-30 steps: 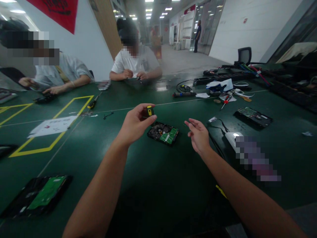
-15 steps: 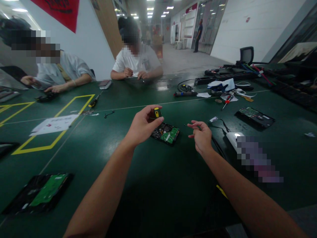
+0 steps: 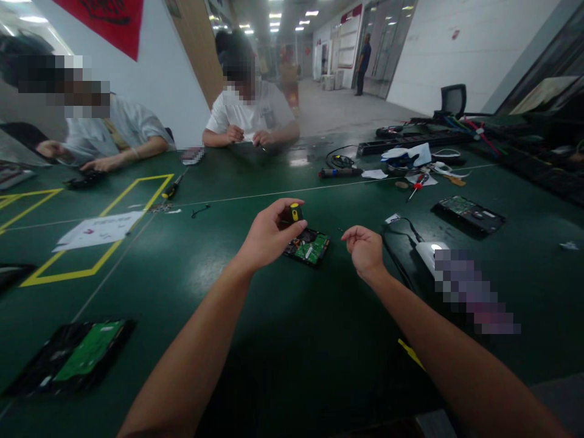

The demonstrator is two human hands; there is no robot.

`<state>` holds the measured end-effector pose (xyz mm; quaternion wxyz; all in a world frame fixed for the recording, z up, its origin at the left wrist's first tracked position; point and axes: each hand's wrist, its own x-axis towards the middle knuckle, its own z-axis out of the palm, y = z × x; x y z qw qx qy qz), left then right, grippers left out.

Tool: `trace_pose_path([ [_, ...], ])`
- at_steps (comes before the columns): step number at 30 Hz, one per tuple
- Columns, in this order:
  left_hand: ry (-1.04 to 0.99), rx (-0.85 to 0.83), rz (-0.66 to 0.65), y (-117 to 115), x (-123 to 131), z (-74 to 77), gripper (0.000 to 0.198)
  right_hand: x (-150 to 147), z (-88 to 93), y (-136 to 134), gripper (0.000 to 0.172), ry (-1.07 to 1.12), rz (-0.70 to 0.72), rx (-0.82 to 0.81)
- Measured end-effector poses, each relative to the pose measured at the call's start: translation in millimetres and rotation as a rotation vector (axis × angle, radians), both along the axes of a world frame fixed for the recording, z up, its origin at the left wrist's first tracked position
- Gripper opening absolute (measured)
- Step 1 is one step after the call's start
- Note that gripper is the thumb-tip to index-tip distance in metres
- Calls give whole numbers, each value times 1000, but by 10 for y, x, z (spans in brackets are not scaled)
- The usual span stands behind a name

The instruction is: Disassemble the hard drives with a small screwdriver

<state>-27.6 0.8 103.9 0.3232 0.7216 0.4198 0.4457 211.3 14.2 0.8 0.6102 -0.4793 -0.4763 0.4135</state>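
My left hand (image 3: 274, 234) is closed around the yellow-and-black handle of a screwdriver (image 3: 296, 212), held upright over a hard drive (image 3: 310, 247). That drive lies on the table with its green circuit board facing up; my fingers cover its left part. The screwdriver's tip is too small to make out. To the right of the drive, my right hand (image 3: 365, 250) hovers low with its fingers curled together. Anything between those fingertips is too small to see. Just left of them, tiny dark bits (image 3: 340, 230), perhaps screws, lie on the green table (image 3: 292, 340).
More hard drives lie at the lower left (image 3: 86, 356) and right (image 3: 468, 214). A power bank-like white device (image 3: 426, 252) with a cable sits right of my right hand. Tools, gloves (image 3: 408, 156) and cables clutter the back right. Two people sit across the table.
My right hand's spread fingers have curled together, and it has shifted slightly left. My left hand with the screwdriver has moved a little right and down.
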Motion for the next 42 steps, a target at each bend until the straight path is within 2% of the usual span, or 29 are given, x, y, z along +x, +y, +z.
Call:
trace_pose_path([
  [5,0,2,-2,-15,29,6,41,-5,-29,-4,16,-87,-58,15],
  [8,7,-4,-2,-20,40,13,40,9,-37,-42,24,-237,-48,56],
  [11,13,3,-5,-18,44,4,41,13,18,-89,34,-438,-27,167],
  [16,56,12,34,-2,33,-43,41,-11,163,-195,36,-749,237,334],
  [19,75,17,44,4,26,-57,41,-12,181,-260,56,-869,383,328],
  [21,71,18,34,3,26,-55,41,-4,164,-281,70,-925,426,314],
  [23,64,18,24,0,31,-50,41,5,144,-280,75,-961,441,317],
  [31,49,39,7,22,34,-80,40,6,128,-208,69,-1133,465,307],
  [42,51,46,8,30,20,-74,40,-14,48,-117,60,-1186,447,355],
])
